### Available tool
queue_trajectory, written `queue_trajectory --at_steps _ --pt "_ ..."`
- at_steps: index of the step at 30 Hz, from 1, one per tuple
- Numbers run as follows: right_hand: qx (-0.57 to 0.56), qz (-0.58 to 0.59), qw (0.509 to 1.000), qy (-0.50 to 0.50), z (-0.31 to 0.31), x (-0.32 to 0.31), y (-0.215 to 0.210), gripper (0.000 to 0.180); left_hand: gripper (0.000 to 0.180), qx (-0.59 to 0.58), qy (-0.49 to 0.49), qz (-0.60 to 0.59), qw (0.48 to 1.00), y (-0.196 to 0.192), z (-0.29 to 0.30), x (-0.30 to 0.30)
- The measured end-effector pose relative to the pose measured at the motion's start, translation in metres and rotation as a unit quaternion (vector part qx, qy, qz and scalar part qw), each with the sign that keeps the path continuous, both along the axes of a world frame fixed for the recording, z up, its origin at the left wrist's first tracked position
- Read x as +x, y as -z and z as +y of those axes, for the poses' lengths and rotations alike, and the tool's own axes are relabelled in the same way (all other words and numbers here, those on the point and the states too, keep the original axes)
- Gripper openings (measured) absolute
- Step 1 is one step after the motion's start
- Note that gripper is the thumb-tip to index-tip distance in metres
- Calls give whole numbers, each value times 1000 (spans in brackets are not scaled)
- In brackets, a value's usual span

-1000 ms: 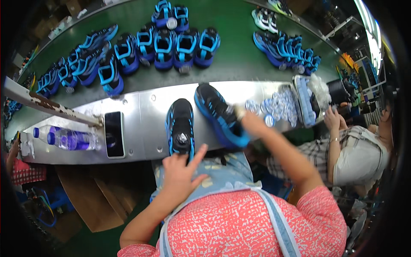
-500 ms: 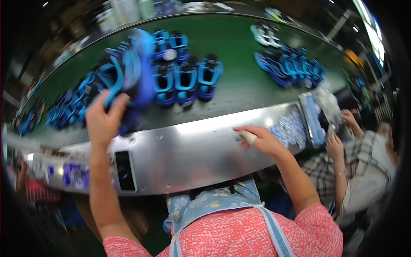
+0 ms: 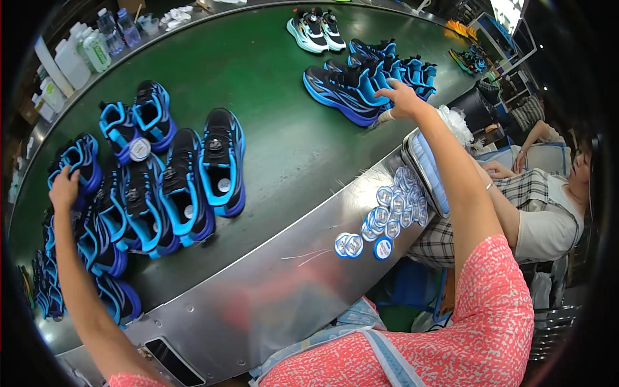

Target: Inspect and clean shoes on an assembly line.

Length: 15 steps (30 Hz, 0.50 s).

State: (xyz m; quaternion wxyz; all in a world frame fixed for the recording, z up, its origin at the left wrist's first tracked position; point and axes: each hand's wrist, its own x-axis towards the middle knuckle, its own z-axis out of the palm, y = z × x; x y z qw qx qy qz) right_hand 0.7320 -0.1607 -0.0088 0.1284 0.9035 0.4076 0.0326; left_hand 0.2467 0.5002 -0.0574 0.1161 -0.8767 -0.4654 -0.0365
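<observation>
At the far left, my left hand (image 3: pixel 64 188) has its fingers closed over the collar of a black and blue sneaker (image 3: pixel 90 169). My right hand (image 3: pixel 407 102) reaches across to a cluster of matching sneakers at the far right, with its fingers apart beside the nearest sneaker (image 3: pixel 342 91). A pale cover (image 3: pixel 385 117) sits on one of its digits. Between my hands, more of these sneakers stand in rows, among them an upright sneaker (image 3: pixel 221 161). A round white label (image 3: pixel 140 149) rests among them, and similar discs show inside some shoes.
Round blue-rimmed labels (image 3: pixel 393 206) lie piled on the metal ledge (image 3: pixel 258 290) by a blue-lined tray (image 3: pixel 429 168). A phone (image 3: pixel 174 362) lies at lower left. White-soled sneakers (image 3: pixel 316 31) stand far back on the green belt (image 3: pixel 258 58). Another person (image 3: pixel 516 193) sits at right.
My view has turned to the right. The left hand, earlier lifting a sneaker, is now lower among the sneakers at the left. My right hand has moved from above the ledge to the right-hand sneakers.
</observation>
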Motion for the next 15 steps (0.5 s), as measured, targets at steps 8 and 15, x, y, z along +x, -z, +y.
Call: queue_trajectory --at_steps 8,15 --pt "51 93 994 -38 50 -39 0 48 26 -69 300 -399 864 -90 -264 35" --pt "225 208 930 -202 49 -270 -66 41 67 -548 209 -468 661 -67 -465 -36"
